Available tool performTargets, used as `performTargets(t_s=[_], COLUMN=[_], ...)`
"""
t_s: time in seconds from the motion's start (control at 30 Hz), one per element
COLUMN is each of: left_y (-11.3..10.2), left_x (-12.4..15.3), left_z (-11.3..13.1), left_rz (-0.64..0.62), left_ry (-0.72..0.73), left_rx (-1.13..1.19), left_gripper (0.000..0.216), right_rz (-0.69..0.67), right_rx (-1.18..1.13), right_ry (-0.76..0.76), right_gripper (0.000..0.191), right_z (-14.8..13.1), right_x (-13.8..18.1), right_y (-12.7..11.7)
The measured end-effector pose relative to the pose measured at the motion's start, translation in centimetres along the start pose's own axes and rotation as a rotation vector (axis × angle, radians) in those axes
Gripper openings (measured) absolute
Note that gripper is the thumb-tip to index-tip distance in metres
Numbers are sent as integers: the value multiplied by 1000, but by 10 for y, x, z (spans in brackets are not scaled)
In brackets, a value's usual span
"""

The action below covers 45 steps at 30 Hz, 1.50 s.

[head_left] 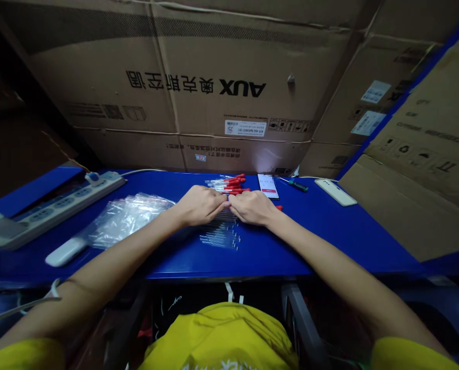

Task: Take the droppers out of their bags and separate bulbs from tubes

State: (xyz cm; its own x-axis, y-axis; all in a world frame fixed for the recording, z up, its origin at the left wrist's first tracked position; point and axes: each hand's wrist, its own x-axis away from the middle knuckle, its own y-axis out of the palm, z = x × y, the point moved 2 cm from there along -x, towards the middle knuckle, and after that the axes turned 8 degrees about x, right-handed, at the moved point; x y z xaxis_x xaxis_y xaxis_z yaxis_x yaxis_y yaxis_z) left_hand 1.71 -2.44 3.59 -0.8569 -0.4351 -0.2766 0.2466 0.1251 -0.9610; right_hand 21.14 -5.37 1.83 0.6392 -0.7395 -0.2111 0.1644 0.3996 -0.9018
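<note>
My left hand (203,205) and my right hand (253,207) meet over the middle of the table, fingers closed and fingertips touching. What they hold, if anything, is hidden behind the fingers. Right below them a row of thin, shiny clear or metal rods (220,239) lies side by side on the blue surface. Just beyond the hands is a pile of slim pieces with red handle-like ends (235,189) and pale shafts, partly covered by my fingers. A small red end (279,208) peeks out beside my right wrist.
Clear plastic bags (131,218) lie left on the blue table (318,231), near a white rounded device (65,252) and a power strip (60,205). Behind are a lit phone (268,186), a green-handled screwdriver (299,186) and a white phone-like object (335,192). Cardboard (198,113) walls the back.
</note>
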Motion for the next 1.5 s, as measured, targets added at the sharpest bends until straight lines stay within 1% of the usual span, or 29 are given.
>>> performTargets(t_s=[0.1,0.23,0.37,0.63,0.73,0.8,0.83,0.87,0.9,0.93,0.97,1.07,1.13,1.2,1.27,1.33,1.37,1.43,1.5], left_y=[1,7,7,7,2,-8,-14,-19,-23,-26,-26,-18,-11,-6,-1,3,5,8,12], left_x=[-2,-6,-4,-9,-1,12,20,26,30,32,30,15,6,2,2,1,-2,-9,-19], left_z=[-4,-12,-16,-14,-29,-46,-55,-62,-67,-68,-65,-44,-34,-35,-42,-52,-56,-61,-62], left_rz=[50,132,159,173,180,236,296,341,371,384,399,381,415,491,557,592,607,639,685], left_ry=[102,176,235,195,162,100,58,-14,-107,-161,-172,-160,-213,-328,-454,-567,-631,-774,-902], left_rx=[-39,-62,-71,2,56,93,102,91,61,44,49,158,250,362,519,741,871,1122,1296], left_gripper=[53,52,49,42,40,39,41,42,43,44,45,43,41,38,36,33,31,29,28], right_rz=[7,2,-12,-17,-36,-74,-95,-96,-76,-52,-26,39,45,71,154,240,257,222,140], right_rx=[51,64,58,26,44,82,96,117,139,143,134,74,15,-83,-196,-282,-314,-350,-352], right_ry=[-12,-2,0,38,44,104,155,226,286,312,315,280,313,348,324,278,257,225,200], right_gripper=[45,49,51,52,51,48,47,48,49,50,52,51,47,42,36,29,26,21,17], right_z=[7,13,16,17,26,42,52,61,69,74,76,65,52,40,30,23,20,14,9], right_x=[4,7,12,9,12,22,28,34,39,42,43,30,15,-1,-16,-28,-33,-40,-45], right_y=[1,5,7,0,1,3,4,3,2,-1,-4,-13,-15,-13,-10,-9,-8,-7,-6])
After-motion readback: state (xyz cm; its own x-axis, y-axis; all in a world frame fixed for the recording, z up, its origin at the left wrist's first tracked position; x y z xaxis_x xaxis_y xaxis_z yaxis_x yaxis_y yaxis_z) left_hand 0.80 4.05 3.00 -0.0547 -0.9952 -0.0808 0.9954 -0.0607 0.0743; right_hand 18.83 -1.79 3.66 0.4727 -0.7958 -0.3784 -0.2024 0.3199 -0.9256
